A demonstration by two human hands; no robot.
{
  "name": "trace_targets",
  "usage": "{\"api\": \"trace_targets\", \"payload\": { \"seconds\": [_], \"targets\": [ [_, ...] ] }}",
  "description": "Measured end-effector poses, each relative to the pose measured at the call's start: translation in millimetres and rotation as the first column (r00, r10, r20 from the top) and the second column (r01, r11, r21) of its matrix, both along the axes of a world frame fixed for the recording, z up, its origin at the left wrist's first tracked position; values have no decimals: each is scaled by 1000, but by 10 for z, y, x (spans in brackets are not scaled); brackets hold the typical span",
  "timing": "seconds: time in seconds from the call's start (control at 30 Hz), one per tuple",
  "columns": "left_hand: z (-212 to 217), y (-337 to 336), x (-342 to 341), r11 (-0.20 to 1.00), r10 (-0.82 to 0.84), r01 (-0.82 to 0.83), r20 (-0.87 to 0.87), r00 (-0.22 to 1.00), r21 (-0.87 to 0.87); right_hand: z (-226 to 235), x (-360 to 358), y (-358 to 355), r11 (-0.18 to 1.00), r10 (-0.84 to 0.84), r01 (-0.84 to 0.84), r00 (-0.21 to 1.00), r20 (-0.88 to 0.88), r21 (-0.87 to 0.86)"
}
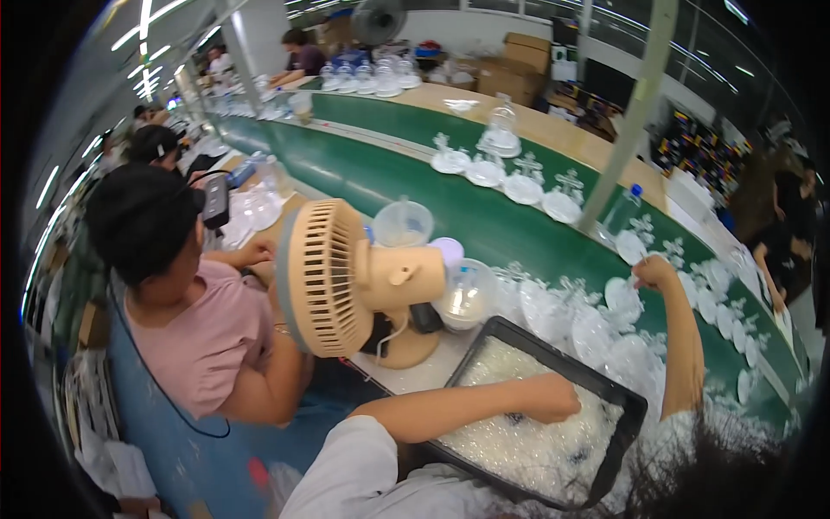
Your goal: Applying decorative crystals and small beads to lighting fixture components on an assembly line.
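My left hand [552, 398] is closed, knuckles up, low over a black tray [624, 450] filled with white, glittering loose material. Its fingertips are hidden, so what they hold, if anything, cannot be made out. Farther off to the right, my right hand [655, 272] is closed, its fingertips pinching the edge of a white round plastic base [622, 297]. Many similar clear pieces with round bases [545, 311] crowd the surface beyond and beside the tray.
A beige desk fan [324, 277] stands left of the tray, near a clear tub [467, 294]. On the green conveyor [406, 182] are rows of clear ornaments [523, 188] and a blue-capped bottle [624, 209]. A pole [635, 112] rises there. A pink-shirted co-worker [203, 337] sits at left.
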State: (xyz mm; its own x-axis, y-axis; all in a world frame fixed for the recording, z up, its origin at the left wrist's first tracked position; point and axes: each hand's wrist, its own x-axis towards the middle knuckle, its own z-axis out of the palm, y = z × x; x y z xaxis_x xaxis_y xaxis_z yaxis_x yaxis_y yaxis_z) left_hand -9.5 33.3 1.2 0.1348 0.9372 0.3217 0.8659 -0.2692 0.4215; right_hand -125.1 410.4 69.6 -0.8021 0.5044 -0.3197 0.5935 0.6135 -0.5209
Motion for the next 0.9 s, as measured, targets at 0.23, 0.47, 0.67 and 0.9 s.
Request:
{"api": "trace_targets", "payload": {
  "seconds": [0.23,0.47,0.67,0.9],
  "targets": [
    [-95,33,45,996,-38,32,71,997,85,400,312,-385,787,348,-181,920,-182,590],
    [-28,13,85,998,-38,35,60,997,47,1548,1472,-1360,897,418,-342,860,-291,279],
    [147,-25,94,987,-13,27,91,996,-156,1581,2677,-2122,718,688,-627,704,-177,302],
    [218,-61,108,965,-2,21,71,997,-262,1311,3551,-2667,670,743,-742,670,-13,33]
  ]
}}
